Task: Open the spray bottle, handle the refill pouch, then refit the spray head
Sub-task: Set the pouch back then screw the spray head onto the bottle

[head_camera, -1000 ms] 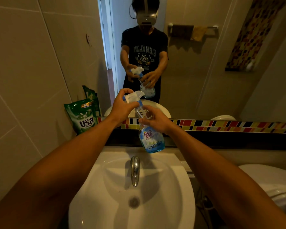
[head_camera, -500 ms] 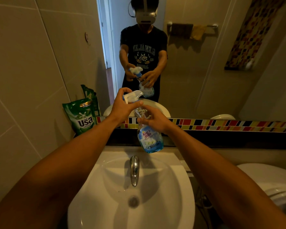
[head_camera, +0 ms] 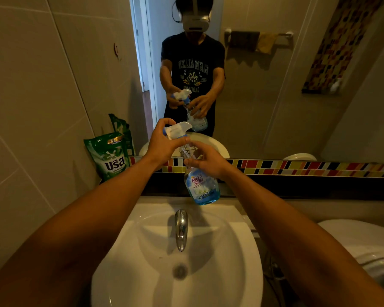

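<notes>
We note our left hand point(head_camera: 162, 144) gripping the spray head point(head_camera: 177, 129), right hand point(head_camera: 205, 159) clasping the bottle point(head_camera: 201, 185) over the sink point(head_camera: 231, 251); tilting risks spillage.

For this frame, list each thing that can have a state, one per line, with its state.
spray bottle: held tilted above the sink, part full of blue liquid
spray head: at the bottle's neck; seated or loose, cannot tell
left hand: gripping the spray head
right hand: gripping the bottle's upper body
refill pouch: upright on the ledge, untouched
tap: no water running
sink: no standing water
</notes>
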Motion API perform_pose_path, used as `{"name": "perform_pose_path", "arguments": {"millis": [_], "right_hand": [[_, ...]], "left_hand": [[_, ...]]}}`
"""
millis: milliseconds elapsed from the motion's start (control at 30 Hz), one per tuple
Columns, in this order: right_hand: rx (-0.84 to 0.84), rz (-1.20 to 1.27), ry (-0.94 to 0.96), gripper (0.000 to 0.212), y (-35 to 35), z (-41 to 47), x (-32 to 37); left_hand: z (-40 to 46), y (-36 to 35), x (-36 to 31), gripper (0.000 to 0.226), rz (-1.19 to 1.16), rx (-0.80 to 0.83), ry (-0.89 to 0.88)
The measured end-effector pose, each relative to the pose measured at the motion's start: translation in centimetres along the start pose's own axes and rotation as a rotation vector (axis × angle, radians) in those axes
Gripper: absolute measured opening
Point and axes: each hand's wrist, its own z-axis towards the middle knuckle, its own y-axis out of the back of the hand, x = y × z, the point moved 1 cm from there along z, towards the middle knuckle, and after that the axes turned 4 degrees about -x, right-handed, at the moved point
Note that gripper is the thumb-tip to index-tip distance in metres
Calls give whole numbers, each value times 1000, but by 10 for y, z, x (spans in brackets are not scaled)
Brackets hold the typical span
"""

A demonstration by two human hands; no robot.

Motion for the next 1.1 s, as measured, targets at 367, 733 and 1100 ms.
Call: {"name": "perform_pose_path", "arguments": {"millis": [367,733,1100], "right_hand": [[55,132,-53,61,6,-1,-1],[85,242,-151,67,7,-6,-9],[113,232,-170,53,12,-10,-10]], "left_hand": [[0,-1,0,59,-60,55,62],[2,-5,-1,62,-18,138,64],[6,-6,7,60,58,182,54]]}}
